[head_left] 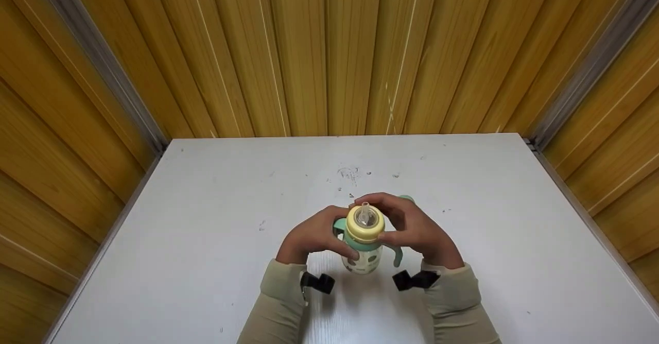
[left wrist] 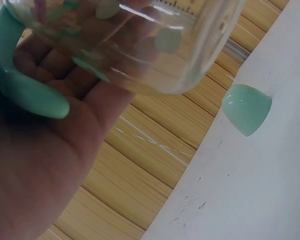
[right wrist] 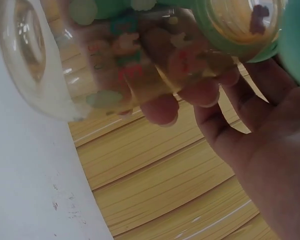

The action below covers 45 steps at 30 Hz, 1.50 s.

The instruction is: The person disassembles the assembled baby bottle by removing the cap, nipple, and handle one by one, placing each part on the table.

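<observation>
A clear baby bottle (head_left: 366,262) with printed shapes is held upright before me, with a yellow collar (head_left: 364,235) and a see-through teat (head_left: 365,213) on top. My left hand (head_left: 315,234) grips the bottle body, its fingers passing behind it, as the right wrist view shows through the clear wall. The fingers and thumb of my right hand (head_left: 416,225) are curled round the yellow collar. Green handles stick out at both sides; one green handle (left wrist: 32,92) lies by my left palm. Behind my right hand, a green domed cap (left wrist: 246,109) stands on the white table.
The white table (head_left: 216,282) bears small dark scuff marks (head_left: 349,173) toward its back. Wood-patterned panels (head_left: 309,55) rise behind it and at both sides, with grey metal strips in the corners. Each wrist carries a black camera mount (head_left: 318,282).
</observation>
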Tool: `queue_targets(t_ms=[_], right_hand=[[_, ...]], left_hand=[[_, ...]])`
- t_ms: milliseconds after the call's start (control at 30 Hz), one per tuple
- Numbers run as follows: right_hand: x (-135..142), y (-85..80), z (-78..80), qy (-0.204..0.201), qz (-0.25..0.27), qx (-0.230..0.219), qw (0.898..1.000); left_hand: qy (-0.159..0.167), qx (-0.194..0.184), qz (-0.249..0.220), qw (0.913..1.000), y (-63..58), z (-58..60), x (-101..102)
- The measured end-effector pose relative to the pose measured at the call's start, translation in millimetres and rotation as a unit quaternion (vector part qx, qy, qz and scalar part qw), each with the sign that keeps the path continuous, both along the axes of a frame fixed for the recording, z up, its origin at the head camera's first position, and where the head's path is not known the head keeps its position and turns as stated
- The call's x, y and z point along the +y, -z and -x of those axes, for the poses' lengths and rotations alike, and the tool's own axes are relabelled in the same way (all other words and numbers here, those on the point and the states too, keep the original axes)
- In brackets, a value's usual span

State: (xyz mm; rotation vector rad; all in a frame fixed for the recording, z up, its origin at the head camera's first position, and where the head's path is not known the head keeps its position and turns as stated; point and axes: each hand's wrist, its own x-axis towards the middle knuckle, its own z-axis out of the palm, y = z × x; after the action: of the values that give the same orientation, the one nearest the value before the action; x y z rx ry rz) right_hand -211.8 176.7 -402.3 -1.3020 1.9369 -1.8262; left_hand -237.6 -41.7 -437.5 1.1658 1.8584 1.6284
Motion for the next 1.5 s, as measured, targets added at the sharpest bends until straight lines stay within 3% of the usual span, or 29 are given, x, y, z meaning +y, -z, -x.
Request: queue_targets(t_ms=[200, 500, 700, 867, 1000, 1167, 1333, 1500], right_hand=[[0.2, 0.7, -0.1, -0.042, 0.016, -0.006, 0.999], [0.5, 0.0, -0.4, -0.089, 0.035, -0.017, 0.995], [-0.2, 0.4, 0.3, -0.093, 0.031, -0.025, 0.995], [-0.2, 0.1, 1.0, -0.084, 0.024, -0.017, 0.996], [0.9, -1.5, 0.5, -0.038, 0.004, 0.007, 0.999], [0.9, -8.8, -5.0, 0.087, -0.042, 0.031, 0.995], [-7.4, -26.0, -15.8, 0.227, -0.084, 0.035, 0.970], [-15.9, -34.9, -21.9, 0.311, -0.108, 0.037, 0.944]], left_hand=[[0.034, -0.006, -0.019, 0.9992, -1.8, -1.3, 2.2], [0.053, 0.000, 0.000, 0.9986, -4.3, -3.0, 4.5], [0.048, -0.003, 0.003, 0.9988, -5.1, -2.8, 2.2], [0.021, 0.010, 0.013, 0.9996, -4.6, -1.9, -1.1], [-0.018, 0.025, 0.016, 0.9994, -5.1, -1.6, -2.6], [-0.111, 0.026, 0.025, 0.9932, -6.2, -1.3, -2.3], [-0.205, 0.020, 0.035, 0.9780, -5.4, 0.1, 1.2], [-0.267, 0.007, 0.049, 0.9625, -5.0, -0.1, 4.7]])
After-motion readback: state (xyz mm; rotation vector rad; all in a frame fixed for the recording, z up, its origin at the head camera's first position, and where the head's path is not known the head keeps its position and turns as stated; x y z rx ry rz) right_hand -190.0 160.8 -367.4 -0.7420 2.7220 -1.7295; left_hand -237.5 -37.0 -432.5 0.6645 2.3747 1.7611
